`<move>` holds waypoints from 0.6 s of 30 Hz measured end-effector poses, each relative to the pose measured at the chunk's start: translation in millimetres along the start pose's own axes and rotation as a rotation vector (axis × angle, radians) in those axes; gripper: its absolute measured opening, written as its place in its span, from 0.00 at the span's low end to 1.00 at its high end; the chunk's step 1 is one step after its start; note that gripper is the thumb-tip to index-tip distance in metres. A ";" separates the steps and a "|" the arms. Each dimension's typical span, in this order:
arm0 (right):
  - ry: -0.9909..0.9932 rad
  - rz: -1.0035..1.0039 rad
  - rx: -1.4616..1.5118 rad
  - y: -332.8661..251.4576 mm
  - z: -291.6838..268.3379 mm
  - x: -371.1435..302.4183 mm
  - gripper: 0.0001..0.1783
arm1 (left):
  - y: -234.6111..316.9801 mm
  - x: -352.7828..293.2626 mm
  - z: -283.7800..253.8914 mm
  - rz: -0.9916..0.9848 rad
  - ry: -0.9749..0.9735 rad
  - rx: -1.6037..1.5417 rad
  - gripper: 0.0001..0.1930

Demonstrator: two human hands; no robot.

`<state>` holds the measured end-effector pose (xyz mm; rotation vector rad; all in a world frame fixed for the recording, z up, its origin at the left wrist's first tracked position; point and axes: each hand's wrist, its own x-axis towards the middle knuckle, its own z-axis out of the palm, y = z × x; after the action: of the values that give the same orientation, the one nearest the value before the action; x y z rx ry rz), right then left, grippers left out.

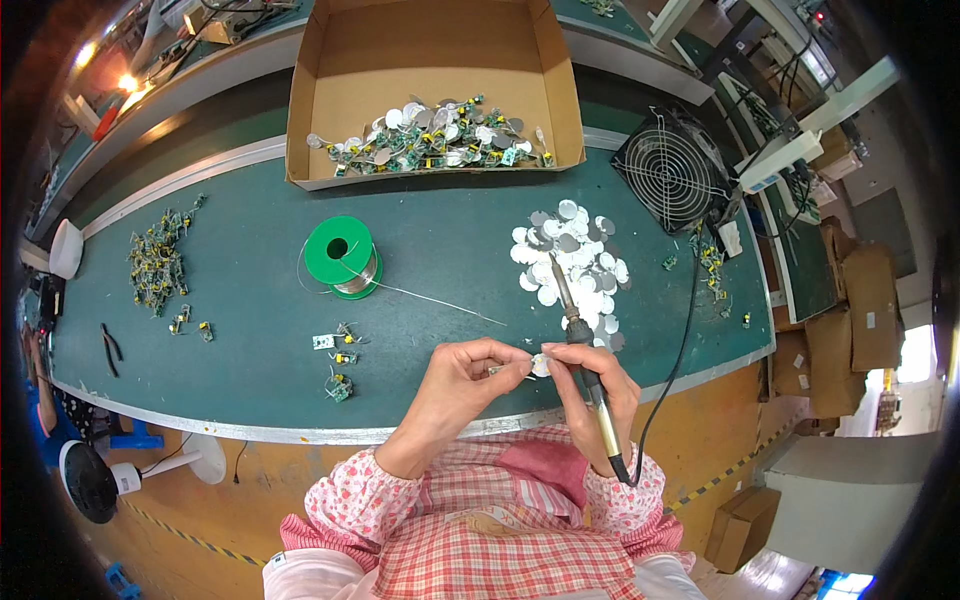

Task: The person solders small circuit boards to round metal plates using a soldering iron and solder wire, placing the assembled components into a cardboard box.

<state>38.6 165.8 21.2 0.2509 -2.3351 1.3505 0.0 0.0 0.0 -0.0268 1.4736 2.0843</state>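
Observation:
Close to the table's front edge, my hands meet fingertip to fingertip. A soldering iron [580, 345] rests in my right hand [600, 395], its metal tip pointing away over a pile of white and grey discs [570, 255]. The thumb and forefinger of that hand also pinch a small white disc [540, 366]. My left hand [470, 380] is closed in a pinch beside the disc; a pale sliver shows at its fingers, but what it holds is mostly hidden. Left of it lie several small circuit boards [340, 385] with yellow parts.
A green solder spool [340, 250] trails a wire rightward. Behind it stands a cardboard box [435, 180] of boards and discs. Heaped boards [160, 260] and pliers [110, 350] lie left. A black fan [675, 170] stands back right; the iron's cord [685, 340] curves along the right.

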 end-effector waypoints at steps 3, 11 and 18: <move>0.008 -0.126 -0.174 -7.4 -3.5 6.7 0.22 | -0.1 1.4 -2.8 -0.010 0.041 -0.007 0.08; 0.128 -0.176 -0.090 -17.7 -17.0 -10.3 0.10 | 9.6 9.0 -12.8 0.052 0.121 -0.080 0.06; 0.064 -0.173 0.046 -23.5 -15.0 -10.0 0.07 | 14.6 7.6 -12.5 0.075 0.118 -0.105 0.06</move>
<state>60.1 166.1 41.5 0.4080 -2.1778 1.3087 -17.0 -10.8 5.1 -0.1395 1.4520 2.2535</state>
